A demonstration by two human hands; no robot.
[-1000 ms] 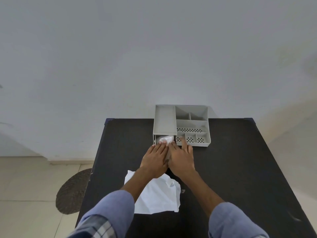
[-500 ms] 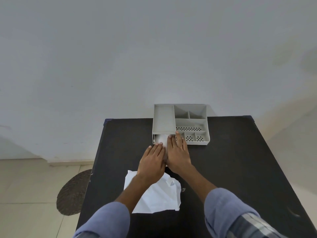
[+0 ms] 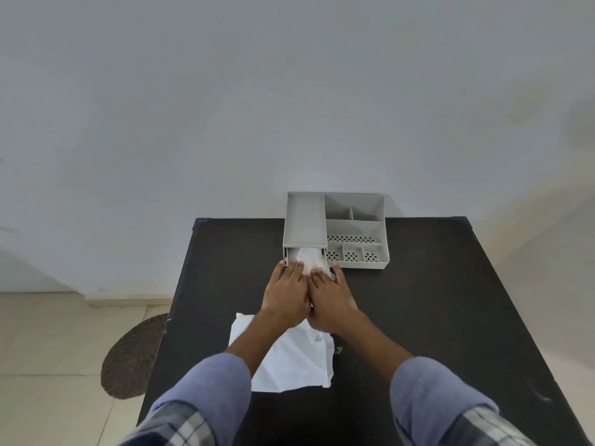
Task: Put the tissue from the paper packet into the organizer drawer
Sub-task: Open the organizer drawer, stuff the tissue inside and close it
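A grey desk organizer (image 3: pixel 354 226) stands at the far edge of the black table (image 3: pixel 434 300). Its drawer at the left front is pulled out, and crumpled white tissue (image 3: pixel 309 259) lies in the opening. My left hand (image 3: pixel 285 292) and my right hand (image 3: pixel 331 296) lie flat side by side, fingertips resting on the tissue at the drawer front. A flat white paper packet (image 3: pixel 296 362) lies on the table under my left forearm, partly hidden by it.
The organizer has several small compartments, some with perforated floors (image 3: pixel 352 255), on its right side. A pale wall rises right behind the table. A round dark mat (image 3: pixel 132 355) lies on the tiled floor to the left.
The tissue shows more in the drawer opening than half a second ago. My right hand has drawn back a little from the organizer and now lies level with my left hand.
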